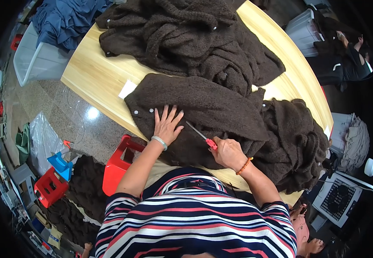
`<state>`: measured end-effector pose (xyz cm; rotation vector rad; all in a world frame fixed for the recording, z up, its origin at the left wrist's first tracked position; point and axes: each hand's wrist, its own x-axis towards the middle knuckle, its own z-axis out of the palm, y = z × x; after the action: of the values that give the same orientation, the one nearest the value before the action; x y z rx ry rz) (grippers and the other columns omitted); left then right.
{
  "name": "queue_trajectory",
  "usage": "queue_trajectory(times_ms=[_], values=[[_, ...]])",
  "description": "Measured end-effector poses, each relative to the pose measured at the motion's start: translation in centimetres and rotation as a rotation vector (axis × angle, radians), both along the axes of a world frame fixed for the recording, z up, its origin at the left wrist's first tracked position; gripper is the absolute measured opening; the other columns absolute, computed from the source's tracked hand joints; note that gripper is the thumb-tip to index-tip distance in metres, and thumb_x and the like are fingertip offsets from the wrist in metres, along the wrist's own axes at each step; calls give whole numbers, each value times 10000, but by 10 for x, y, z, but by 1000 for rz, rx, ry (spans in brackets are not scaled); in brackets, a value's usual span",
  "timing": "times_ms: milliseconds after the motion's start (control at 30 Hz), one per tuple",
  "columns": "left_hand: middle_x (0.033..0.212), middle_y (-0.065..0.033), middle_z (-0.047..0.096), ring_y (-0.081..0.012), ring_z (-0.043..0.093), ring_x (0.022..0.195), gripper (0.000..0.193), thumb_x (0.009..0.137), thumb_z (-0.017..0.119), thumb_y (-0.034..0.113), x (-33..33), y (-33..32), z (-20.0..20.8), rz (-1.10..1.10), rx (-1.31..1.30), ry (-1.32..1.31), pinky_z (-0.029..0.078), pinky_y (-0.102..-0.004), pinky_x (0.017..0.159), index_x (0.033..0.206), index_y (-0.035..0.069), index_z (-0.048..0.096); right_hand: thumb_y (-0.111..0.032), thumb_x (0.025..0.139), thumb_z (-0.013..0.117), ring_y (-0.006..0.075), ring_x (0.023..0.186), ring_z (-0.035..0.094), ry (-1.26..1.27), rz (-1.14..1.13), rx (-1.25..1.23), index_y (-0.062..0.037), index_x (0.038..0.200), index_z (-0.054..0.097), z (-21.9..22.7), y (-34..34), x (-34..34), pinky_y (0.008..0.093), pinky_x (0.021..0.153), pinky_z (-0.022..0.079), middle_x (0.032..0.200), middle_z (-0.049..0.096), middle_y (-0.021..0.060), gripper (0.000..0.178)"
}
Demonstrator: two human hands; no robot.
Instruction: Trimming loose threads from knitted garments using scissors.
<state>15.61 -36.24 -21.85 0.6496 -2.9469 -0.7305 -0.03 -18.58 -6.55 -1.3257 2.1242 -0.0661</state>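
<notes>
While the left hand lies flat, fingers spread, on the fuzzy brown garment at the wooden surface's near edge, the right hand grips red-handled snips over its fleece.

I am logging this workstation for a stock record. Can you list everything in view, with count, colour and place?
Spread fleece garment: one, dark brown, table front, under both hands.
Garment piles: two heaps, dark brown, table back and right.
Snips: one, red handle, in right hand.
Table: one, light wood.
White tag: one, left of garment.
Stools: two, red, floor left.
Bin of blue fabric: one, clear, upper left.
Fan: one, white, lower right.
Left hand: flat on garment, silver bangle.
Right hand: gripping snips, orange bead bracelet.
</notes>
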Motion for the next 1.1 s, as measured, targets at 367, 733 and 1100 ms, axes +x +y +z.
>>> queue_trajectory(times_ms=[367,733,1100], values=[[1519,-150,332,-346,253,1420,842,741,738,456,14,-21,22,11,304,111,143,-585,1117,1442,121,413,-256,864,619,396,734,645,-98,-146,-58,-34,971,590,-13,27,6,475,643,506,727,640,224,248],[1145,-190,621,-337,586,1089,711,613,794,149,-25,-37,-17,106,321,4,440,-397,957,1253,3,522,-207,831,572,370,837,677,-228,-90,104,-54,1090,634,-23,114,38,461,717,530,837,687,205,308],[836,-126,589,-341,558,744,452,520,743,57,-138,102,241,-893,694,472,448,-392,694,947,0,607,-256,983,425,219,1301,419,145,-369,-768,-64,1364,451,-77,117,-32,349,1121,300,1411,462,110,427]])
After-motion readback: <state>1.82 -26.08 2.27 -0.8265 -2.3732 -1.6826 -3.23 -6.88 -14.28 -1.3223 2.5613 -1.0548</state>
